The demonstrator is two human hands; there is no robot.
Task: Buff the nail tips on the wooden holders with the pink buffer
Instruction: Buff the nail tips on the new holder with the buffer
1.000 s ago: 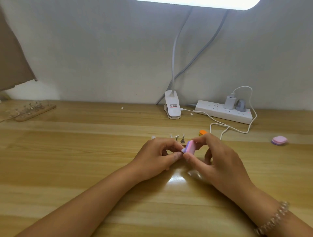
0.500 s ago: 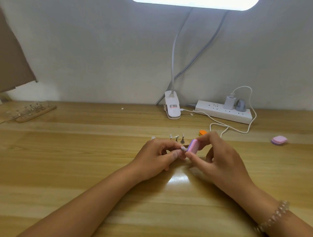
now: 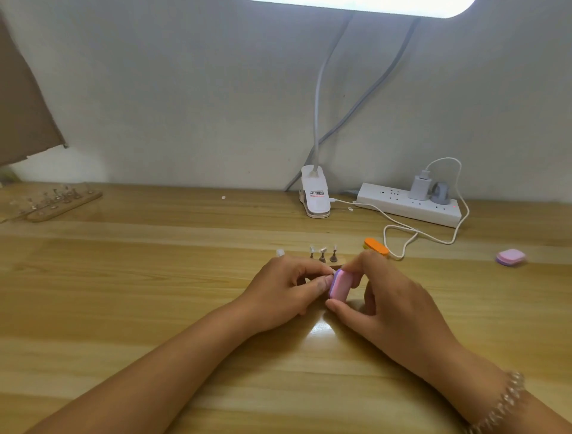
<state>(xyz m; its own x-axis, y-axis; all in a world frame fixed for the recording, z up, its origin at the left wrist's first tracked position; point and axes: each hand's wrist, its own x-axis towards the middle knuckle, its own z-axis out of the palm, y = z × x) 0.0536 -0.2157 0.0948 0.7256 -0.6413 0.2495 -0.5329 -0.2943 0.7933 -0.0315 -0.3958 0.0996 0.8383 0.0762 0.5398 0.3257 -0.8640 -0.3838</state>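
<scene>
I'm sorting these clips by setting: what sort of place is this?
Likely a home or hobby nail-craft desk: a wooden table against a plain wall, a clip-on lamp beside a power strip, and nail tips standing on a wooden holder.

A white lamp clip [image 3: 314, 196] is sitting on the wooden table [image 3: 123, 294], close to a pale grey wall [image 3: 185, 93]. High above the clip the lit lamp head [image 3: 371, 3] is shining, and its light is reflecting on the table. Just right of the clip a white power strip [image 3: 402, 206] is lying; far left, a brown panel [image 3: 21, 102] is covering the wall.
</scene>
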